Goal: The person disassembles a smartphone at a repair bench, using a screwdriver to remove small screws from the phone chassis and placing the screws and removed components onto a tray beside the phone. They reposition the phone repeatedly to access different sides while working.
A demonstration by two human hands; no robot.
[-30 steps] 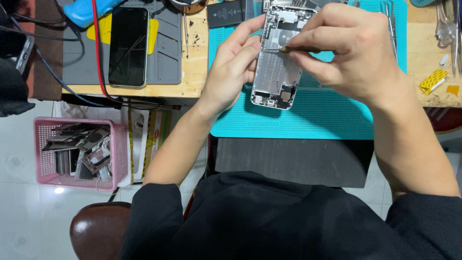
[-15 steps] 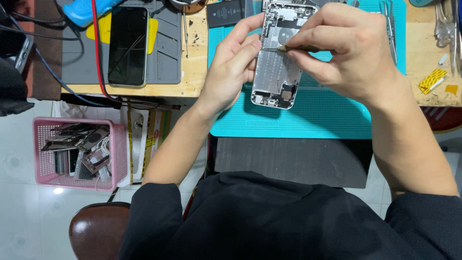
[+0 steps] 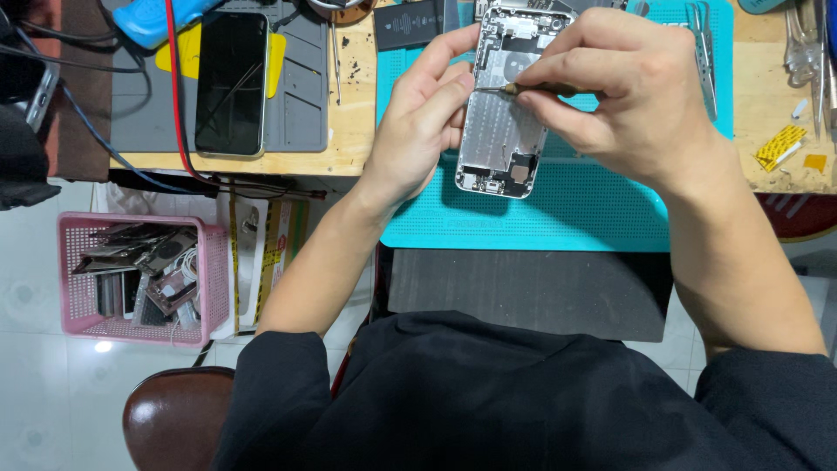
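Phone housing [image 3: 504, 131]: bare silver metal, brushed matt, open inside. Tool [image 3: 514, 88]: thin dark metal shaft. Mat [image 3: 575, 218]: teal rubbery, fine dotted texture. Intact phone [image 3: 230, 83]: glossy black glass. Bench [image 3: 353, 113]: scuffed pale wood. Basket [image 3: 78, 296]: pink plastic mesh

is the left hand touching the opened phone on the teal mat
Touching. The head view shows the left hand with its fingers against the left edge of the opened phone, which lies on the teal mat.

Wooden bench [image 3: 353, 131]: teal mat [image 3: 558, 218], grey mat [image 3: 301, 105], tweezers [image 3: 704, 52], yellow stickers [image 3: 782, 144].
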